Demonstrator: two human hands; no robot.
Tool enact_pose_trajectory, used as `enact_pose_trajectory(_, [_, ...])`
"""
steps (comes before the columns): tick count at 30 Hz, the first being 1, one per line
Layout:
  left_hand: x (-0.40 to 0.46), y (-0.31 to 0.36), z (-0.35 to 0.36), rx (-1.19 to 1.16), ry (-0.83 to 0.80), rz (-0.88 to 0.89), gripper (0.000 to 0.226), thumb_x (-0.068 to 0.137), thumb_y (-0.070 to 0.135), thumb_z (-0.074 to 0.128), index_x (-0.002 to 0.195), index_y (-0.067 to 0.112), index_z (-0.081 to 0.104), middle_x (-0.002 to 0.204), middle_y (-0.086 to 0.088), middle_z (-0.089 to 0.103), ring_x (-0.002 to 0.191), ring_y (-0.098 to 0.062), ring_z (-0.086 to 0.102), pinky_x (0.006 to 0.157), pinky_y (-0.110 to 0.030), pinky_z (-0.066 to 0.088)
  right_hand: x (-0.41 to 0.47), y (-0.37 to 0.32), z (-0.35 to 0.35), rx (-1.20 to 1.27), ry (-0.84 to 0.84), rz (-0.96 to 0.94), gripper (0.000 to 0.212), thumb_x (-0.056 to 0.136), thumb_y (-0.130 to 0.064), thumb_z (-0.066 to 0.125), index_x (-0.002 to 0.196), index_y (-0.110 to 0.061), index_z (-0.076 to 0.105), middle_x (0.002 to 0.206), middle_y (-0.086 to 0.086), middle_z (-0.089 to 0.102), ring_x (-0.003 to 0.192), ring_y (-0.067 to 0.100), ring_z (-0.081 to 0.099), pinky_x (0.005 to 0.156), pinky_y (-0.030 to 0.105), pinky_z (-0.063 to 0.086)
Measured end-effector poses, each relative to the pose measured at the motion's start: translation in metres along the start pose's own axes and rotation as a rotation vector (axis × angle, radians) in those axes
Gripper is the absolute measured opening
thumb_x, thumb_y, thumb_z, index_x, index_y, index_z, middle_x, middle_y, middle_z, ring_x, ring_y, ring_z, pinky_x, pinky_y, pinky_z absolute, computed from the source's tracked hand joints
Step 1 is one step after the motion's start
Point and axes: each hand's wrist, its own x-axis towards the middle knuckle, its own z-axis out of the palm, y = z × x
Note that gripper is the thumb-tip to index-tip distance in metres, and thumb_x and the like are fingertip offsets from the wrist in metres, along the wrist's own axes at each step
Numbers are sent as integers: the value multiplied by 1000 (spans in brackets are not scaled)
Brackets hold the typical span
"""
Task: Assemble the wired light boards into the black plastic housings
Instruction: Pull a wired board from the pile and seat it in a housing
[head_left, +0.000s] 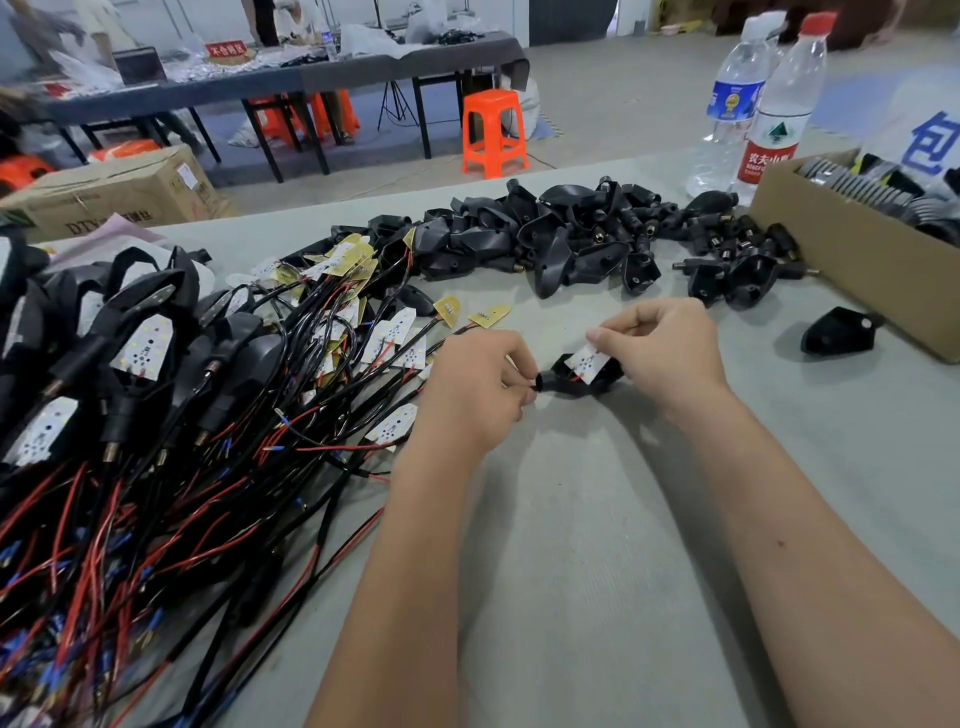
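A black plastic housing (566, 383) lies on the grey table between my hands. My left hand (475, 387) pinches the housing's stem end, where the wire comes out. My right hand (662, 345) grips a white light board (586, 362) that sits tilted in the housing's open top, with a red wire visible under it. A heap of empty black housings (545, 236) lies farther back. Loose wired light boards (363, 322) with red and black leads spread out to the left. Housings with boards fitted (140, 343) are piled at the far left.
A cardboard box (852, 249) of dark parts stands at the right, with one single housing (836, 332) in front of it. Two water bottles (763, 104) stand behind the box. Beyond the table's far edge are an orange stool (493, 132) and a carton (114, 192).
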Motion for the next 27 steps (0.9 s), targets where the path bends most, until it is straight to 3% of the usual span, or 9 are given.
enact_pose_trajectory(4, [-3, 0, 0, -42, 4, -28, 28, 78, -11, 68, 81, 15, 59, 62, 0, 71, 54, -18, 69, 49, -24, 50, -3, -3, 0, -5, -60, -27, 14, 79, -19, 89, 72, -17, 77, 61, -4, 71, 45, 3, 55, 50, 19, 43])
enact_pose_trajectory(6, [-5, -1, 0, -128, 28, -55, 25, 81, -12, 70, 86, 10, 60, 64, -2, 71, 54, -16, 69, 54, -24, 55, -6, -5, -1, 155, -65, 10, 12, 80, -12, 87, 75, -13, 76, 61, 1, 71, 42, 6, 52, 46, 21, 43])
enact_pose_trajectory(8, [-6, 0, -1, -196, 23, -79, 24, 83, -10, 73, 96, 8, 64, 70, -7, 74, 60, -20, 71, 64, -33, 61, -8, -6, -1, 297, -68, 43, 11, 82, -9, 85, 77, -8, 75, 59, 1, 70, 39, 7, 49, 41, 17, 39])
enact_pose_trajectory(10, [-6, 4, -2, -188, -12, -60, 26, 82, -2, 79, 98, 16, 70, 73, -8, 76, 66, -20, 72, 71, -34, 59, -10, -8, 0, 350, -82, 51, 11, 83, -8, 84, 79, -6, 74, 57, -2, 68, 38, 6, 49, 38, 15, 34])
enact_pose_trajectory(12, [-6, 7, -1, -140, -10, -25, 25, 79, 4, 83, 90, 24, 73, 71, -3, 76, 68, -18, 72, 71, -33, 56, -12, -11, 3, 327, -95, 45, 11, 83, -9, 85, 79, -8, 74, 58, -2, 69, 38, 6, 50, 39, 15, 35])
enact_pose_trajectory(14, [-6, 8, 2, -126, 33, -22, 21, 79, 5, 84, 89, 21, 75, 70, 2, 75, 69, -14, 71, 75, -36, 58, -14, -12, 8, 307, -106, 42, 11, 82, -10, 85, 77, -10, 75, 60, 0, 71, 40, 7, 50, 41, 16, 38])
enact_pose_trajectory(19, [-2, 8, 11, -84, 213, 1, 25, 74, 9, 86, 85, 26, 73, 71, 17, 69, 73, 1, 67, 75, -30, 57, -11, -12, 10, 291, -79, 33, 11, 81, -16, 87, 78, -13, 77, 66, 2, 74, 50, 4, 60, 48, 14, 43])
enact_pose_trajectory(23, [0, 1, 14, -94, 281, -8, 25, 72, 10, 87, 83, 27, 72, 73, 15, 70, 74, 2, 66, 74, -28, 57, -10, -9, 11, 268, -60, 25, 11, 82, -17, 86, 78, -13, 77, 61, -3, 71, 45, 0, 54, 48, 14, 40])
enact_pose_trajectory(27, [1, -2, 12, -143, 312, 41, 31, 72, 2, 84, 79, 27, 68, 74, 12, 73, 75, -2, 70, 75, -32, 59, -12, -9, 12, 211, -44, -17, 12, 82, -21, 86, 76, -16, 77, 56, -7, 67, 44, 1, 50, 54, 23, 40])
